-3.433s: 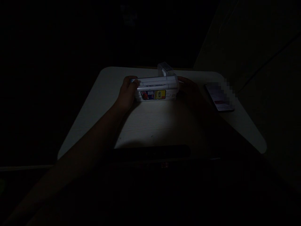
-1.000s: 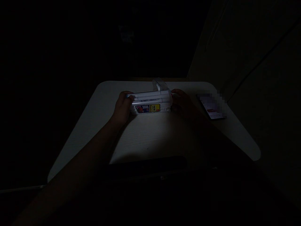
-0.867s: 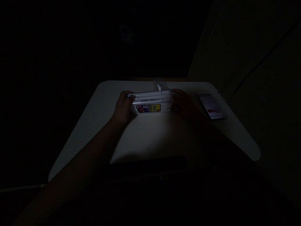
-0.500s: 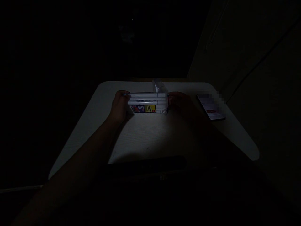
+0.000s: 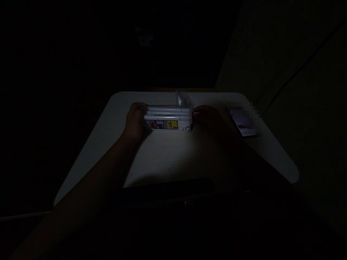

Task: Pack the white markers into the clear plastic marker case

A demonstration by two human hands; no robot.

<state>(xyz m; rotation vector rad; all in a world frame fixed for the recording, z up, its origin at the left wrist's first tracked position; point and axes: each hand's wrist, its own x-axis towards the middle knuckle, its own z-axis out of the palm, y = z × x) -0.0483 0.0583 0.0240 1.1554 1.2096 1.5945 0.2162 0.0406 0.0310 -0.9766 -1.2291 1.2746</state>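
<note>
A clear plastic case of white markers (image 5: 165,117) lies on its side on a white table (image 5: 159,155), with a colourful blue and yellow label facing me. Its transparent lid (image 5: 183,98) stands open at the back right. My left hand (image 5: 135,119) is wrapped round the left end of the case. At the right end, where the coloured marker ends show, my right hand (image 5: 207,116) is closed, deep in shadow. A short pale piece, which looks like the end of a marker (image 5: 196,112), shows at its fingertips. Most of the right fingers are too dark to make out.
A phone (image 5: 244,122) with a lit screen lies at the table's right side, partly blurred out. A dark bar-shaped edge (image 5: 168,187) crosses the near side of the table. A wall with a cable (image 5: 298,72) rises on the right. The surroundings are very dark.
The case and my left hand have shifted slightly left. A pale marker end now shows between the case and my right fingertips. My right hand stays at the right end.
</note>
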